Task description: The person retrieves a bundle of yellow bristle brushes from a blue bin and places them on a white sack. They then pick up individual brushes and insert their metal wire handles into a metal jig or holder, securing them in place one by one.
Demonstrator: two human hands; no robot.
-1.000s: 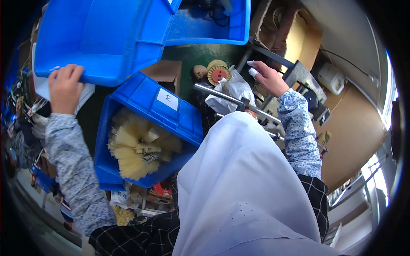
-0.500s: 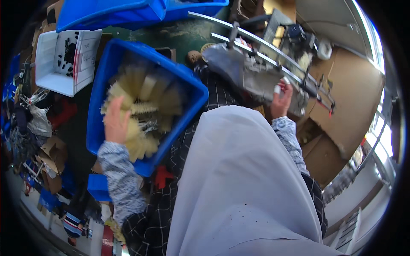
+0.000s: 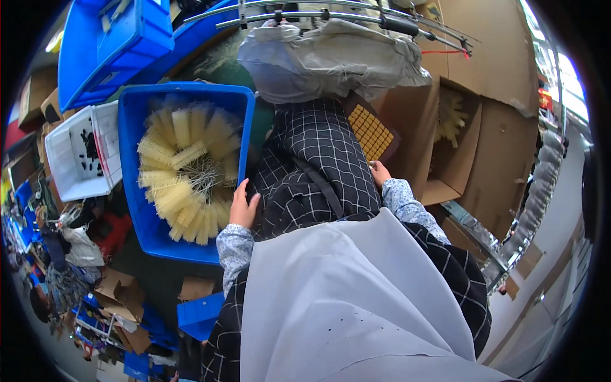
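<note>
Pale yellow bristles fan out in a ring of brushes (image 3: 168, 194) inside the large blue bin (image 3: 130, 140), their thin wire stems meeting near the bin's middle. We see the left hand (image 3: 242, 209) just beside the bin's right rim; whether it touches the rim we cannot tell. Its fingers point up along the bin, the thumb standing apart from them, and they hold nothing that we can see. Farther right of the bin we find the right hand (image 3: 380, 174), near a dark-edged pad of yellow blocks (image 3: 369, 132). Its fingers are partly hidden, so we cannot tell whether they pinch anything.

Between the bin and that pad we see black cloth with white checks (image 3: 312, 153) over the person's lap, and nearer than the bin, to its right, a pale grey cloth (image 3: 344, 299) covers the front of the body.

Just left of the bin we make out a white crate (image 3: 108, 146) with small dark pieces (image 3: 89, 153) in it. Beyond the bin, to its left, stands another blue container (image 3: 149, 44); beyond it to the right, metal rods (image 3: 299, 14) run above a crumpled grey sheet (image 3: 318, 63). Well right of the bin we see an open cardboard box (image 3: 459, 162) with pale, brush-like pieces (image 3: 450, 118) inside.
</note>
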